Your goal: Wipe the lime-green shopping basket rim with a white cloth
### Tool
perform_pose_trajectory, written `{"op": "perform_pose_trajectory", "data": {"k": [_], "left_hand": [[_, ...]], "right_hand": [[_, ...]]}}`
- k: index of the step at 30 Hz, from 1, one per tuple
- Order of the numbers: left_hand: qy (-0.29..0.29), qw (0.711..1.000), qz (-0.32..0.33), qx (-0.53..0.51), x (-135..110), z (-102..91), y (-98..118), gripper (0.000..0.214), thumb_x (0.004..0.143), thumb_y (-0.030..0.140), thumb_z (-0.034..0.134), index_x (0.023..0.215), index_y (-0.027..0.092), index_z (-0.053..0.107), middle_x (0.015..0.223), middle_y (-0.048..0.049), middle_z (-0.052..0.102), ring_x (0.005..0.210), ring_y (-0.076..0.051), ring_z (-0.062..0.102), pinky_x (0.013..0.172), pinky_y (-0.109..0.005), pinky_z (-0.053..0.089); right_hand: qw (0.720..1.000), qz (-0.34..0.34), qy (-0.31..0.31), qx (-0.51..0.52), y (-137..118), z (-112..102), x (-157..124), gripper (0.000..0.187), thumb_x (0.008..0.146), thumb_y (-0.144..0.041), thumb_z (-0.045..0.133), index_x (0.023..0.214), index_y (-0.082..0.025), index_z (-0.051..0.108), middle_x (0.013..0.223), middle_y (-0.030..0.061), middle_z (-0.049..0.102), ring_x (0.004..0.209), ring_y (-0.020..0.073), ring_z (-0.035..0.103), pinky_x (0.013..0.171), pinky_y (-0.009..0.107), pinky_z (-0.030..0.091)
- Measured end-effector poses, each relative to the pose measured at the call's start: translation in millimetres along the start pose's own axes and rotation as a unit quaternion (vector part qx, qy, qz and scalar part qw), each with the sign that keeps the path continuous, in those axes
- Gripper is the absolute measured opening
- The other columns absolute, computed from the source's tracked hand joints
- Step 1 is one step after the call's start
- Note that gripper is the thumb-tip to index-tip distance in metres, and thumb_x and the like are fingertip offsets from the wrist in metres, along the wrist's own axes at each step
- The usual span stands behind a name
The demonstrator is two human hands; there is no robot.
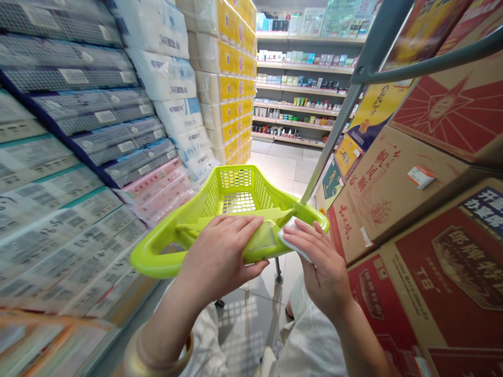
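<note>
A lime-green shopping cart (159,262) stands right in front of me, its slotted basket stretching forward with nothing visible inside. My left hand (222,248) is closed over the middle of the cart's handle, fingers on top and thumb below. Just right of those fingers a clear label window (262,236) is set in the handle. My right hand (318,256) presses a folded white cloth or tissue (288,230) onto the right part of the handle, beside the base of a grey metal pole (334,141). Its fingertips lie over the white piece, partly hiding it.
Packs of paper goods (173,78) are stacked high on the left. Cardboard cartons (393,183) rise close on the right. Ahead, beyond a tiled floor (288,162), shelves (306,68) hold many small products. A grey bar (432,65) crosses the upper right.
</note>
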State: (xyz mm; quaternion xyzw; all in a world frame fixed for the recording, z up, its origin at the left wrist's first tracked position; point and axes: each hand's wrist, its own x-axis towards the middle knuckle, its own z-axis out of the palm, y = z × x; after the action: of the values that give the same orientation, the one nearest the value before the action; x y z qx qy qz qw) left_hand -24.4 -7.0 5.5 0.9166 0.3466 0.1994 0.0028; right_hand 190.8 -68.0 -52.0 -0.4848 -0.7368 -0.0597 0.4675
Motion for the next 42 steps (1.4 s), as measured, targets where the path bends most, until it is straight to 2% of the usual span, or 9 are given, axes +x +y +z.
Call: {"op": "perform_pose_trajectory", "data": {"k": [5,11,17,23,28,31,35,39,42], "left_hand": [[-0.003,1.0,0.006,0.002,-0.9,-0.4,-1.3,0.061,0.074,0.039,0.072,0.129,0.019,0.055,0.127,-0.0107,0.065,0.114,-0.029,0.061,0.102,-0.046,0.044],[-0.004,1.0,0.021,-0.006,-3.2,-3.2,-3.0,0.059,0.073,0.039,0.072,0.126,0.019,0.057,0.125,-0.0104,0.067,0.113,-0.028,0.061,0.103,-0.044,0.043],[-0.019,0.999,0.02,-0.017,-6.5,-8.2,-9.8,0.063,0.072,0.043,0.073,0.128,0.02,0.058,0.127,-0.0094,0.067,0.115,-0.029,0.061,0.103,-0.045,0.043],[-0.003,0.999,0.037,-0.033,-8.0,-14.2,-20.0,0.065,0.073,0.054,0.071,0.125,0.018,0.062,0.122,-0.0103,0.069,0.11,-0.03,0.064,0.099,-0.046,0.046],[-0.007,0.997,0.068,-0.044,-8.3,-17.5,-33.1,0.059,0.078,0.053,0.066,0.127,0.021,0.061,0.12,-0.0086,0.07,0.109,-0.029,0.064,0.095,-0.045,0.048],[0.034,0.995,0.08,-0.046,-11.5,-17.0,-44.3,0.056,0.079,0.053,0.065,0.126,0.021,0.061,0.118,-0.0091,0.07,0.108,-0.028,0.064,0.093,-0.043,0.049],[0.159,0.984,0.08,0.008,-18.3,-17.6,-45.9,0.056,0.078,0.047,0.069,0.128,0.023,0.058,0.113,-0.0091,0.07,0.108,-0.03,0.062,0.098,-0.049,0.046],[0.213,0.974,0.079,-0.006,-19.0,-19.8,-21.4,0.053,0.082,0.037,0.066,0.131,0.023,0.054,0.116,-0.0088,0.067,0.107,-0.028,0.061,0.098,-0.046,0.046],[0.195,0.973,0.109,-0.048,-11.3,-17.6,2.8,0.048,0.083,0.035,0.067,0.126,0.019,0.056,0.115,-0.0105,0.068,0.109,-0.027,0.06,0.096,-0.043,0.048]], "right_hand": [[0.994,0.067,0.087,-0.007,17.6,-8.4,-2.8,0.036,0.093,-0.011,0.048,0.12,-0.027,0.066,0.121,0.0041,0.07,0.125,0.0228,0.058,0.113,0.05,0.04],[1.0,-0.018,-0.012,0.015,-8.8,-4.2,-5.6,0.041,0.093,-0.007,0.046,0.124,-0.028,0.064,0.122,0.0021,0.071,0.126,0.0202,0.058,0.115,0.045,0.037],[0.998,0.033,0.045,-0.017,-1.8,-9.7,-7.2,0.042,0.092,-0.004,0.048,0.123,-0.026,0.064,0.12,0.0031,0.071,0.127,0.0202,0.057,0.114,0.046,0.037],[1.0,-0.016,-0.001,0.021,-2.8,-13.9,-9.5,0.04,0.091,-0.004,0.05,0.121,-0.025,0.064,0.119,0.0027,0.071,0.125,0.0195,0.058,0.114,0.042,0.037],[0.995,0.069,0.057,0.041,3.4,-18.1,-9.7,0.036,0.092,-0.007,0.051,0.119,-0.026,0.065,0.118,0.0036,0.071,0.121,0.0208,0.06,0.107,0.042,0.044],[0.997,0.038,0.025,0.065,-1.1,-18.2,-10.8,0.035,0.091,-0.007,0.052,0.117,-0.026,0.066,0.115,0.0033,0.072,0.12,0.0212,0.061,0.107,0.043,0.045],[0.996,0.012,0.014,0.089,-0.3,-15.7,-12.0,0.037,0.091,-0.005,0.052,0.117,-0.027,0.066,0.113,0.0028,0.073,0.118,0.0205,0.062,0.107,0.042,0.044],[0.988,0.086,0.078,0.104,4.5,-14.7,-12.7,0.034,0.092,-0.007,0.052,0.116,-0.026,0.067,0.115,0.0043,0.071,0.117,0.0199,0.062,0.103,0.04,0.049],[0.992,0.038,0.035,0.115,-1.9,-12.7,-15.4,0.038,0.091,-0.004,0.051,0.119,-0.026,0.066,0.117,0.004,0.071,0.12,0.0204,0.06,0.105,0.041,0.047]]}}
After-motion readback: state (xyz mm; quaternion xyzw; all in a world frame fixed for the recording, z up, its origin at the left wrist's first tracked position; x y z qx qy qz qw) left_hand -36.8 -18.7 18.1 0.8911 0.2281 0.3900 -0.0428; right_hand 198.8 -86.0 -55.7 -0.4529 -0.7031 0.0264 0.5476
